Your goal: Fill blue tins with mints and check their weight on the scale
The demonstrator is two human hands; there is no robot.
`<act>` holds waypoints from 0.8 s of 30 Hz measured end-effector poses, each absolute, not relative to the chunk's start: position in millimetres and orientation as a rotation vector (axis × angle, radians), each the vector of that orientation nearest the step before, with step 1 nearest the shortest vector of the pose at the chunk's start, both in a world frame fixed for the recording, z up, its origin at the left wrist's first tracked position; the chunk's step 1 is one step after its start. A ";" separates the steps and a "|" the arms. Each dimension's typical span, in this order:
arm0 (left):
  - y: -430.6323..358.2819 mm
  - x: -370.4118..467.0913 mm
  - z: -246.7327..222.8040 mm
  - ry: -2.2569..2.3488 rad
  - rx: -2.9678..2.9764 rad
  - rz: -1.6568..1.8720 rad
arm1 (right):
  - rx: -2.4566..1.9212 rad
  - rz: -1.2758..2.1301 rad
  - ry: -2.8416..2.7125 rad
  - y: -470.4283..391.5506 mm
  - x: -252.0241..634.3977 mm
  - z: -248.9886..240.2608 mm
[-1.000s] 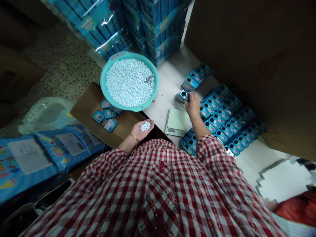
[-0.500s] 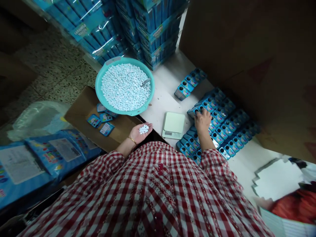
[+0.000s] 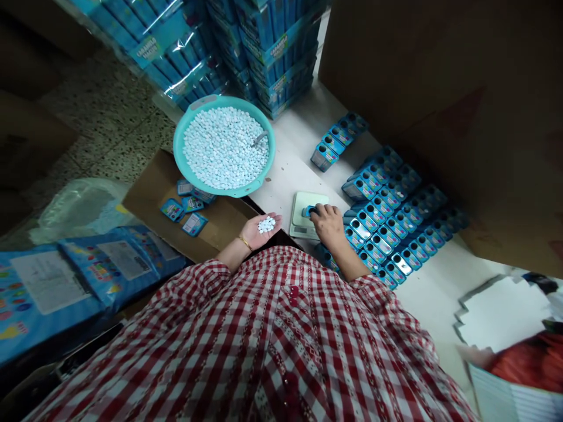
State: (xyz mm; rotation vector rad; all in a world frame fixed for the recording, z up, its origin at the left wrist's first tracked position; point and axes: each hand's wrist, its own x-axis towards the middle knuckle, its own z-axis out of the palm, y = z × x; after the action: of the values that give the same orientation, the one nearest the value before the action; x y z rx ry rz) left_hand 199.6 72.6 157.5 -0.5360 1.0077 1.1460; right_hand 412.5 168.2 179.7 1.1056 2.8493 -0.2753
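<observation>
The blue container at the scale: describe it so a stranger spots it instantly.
From the turquoise bowl, look lower right to the pale scale. The blue container is over its plate; unlike those in nearby rows, it's held by the right hand.

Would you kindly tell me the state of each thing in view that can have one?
left hand, open, palm up, holding white sweets
right hand, closed on blue pack
bowl, uncovered, well filled
scale, partly covered, display unreadable
cardboard box, open, some packs inside
other packs, standing in rows

Head-worn view (just one), forward and steeply down over the lap.
</observation>
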 end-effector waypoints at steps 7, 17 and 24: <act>70.8 196.4 157.8 1.054 -0.538 1.164 | 1.578 -0.393 2.926 176.5 466.3 177.4; 70.9 196.5 160.6 1.057 -0.514 1.167 | 1.631 -0.407 2.933 168.7 482.1 169.6; 68.6 196.0 158.0 1.046 -0.498 1.167 | 1.584 -0.463 2.922 168.3 473.6 167.6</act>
State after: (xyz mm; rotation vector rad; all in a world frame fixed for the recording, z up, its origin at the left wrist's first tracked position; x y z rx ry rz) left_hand 196.0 68.6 158.0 -0.4982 1.0461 1.1672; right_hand 473.6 168.3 167.6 1.5845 2.9224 -0.4629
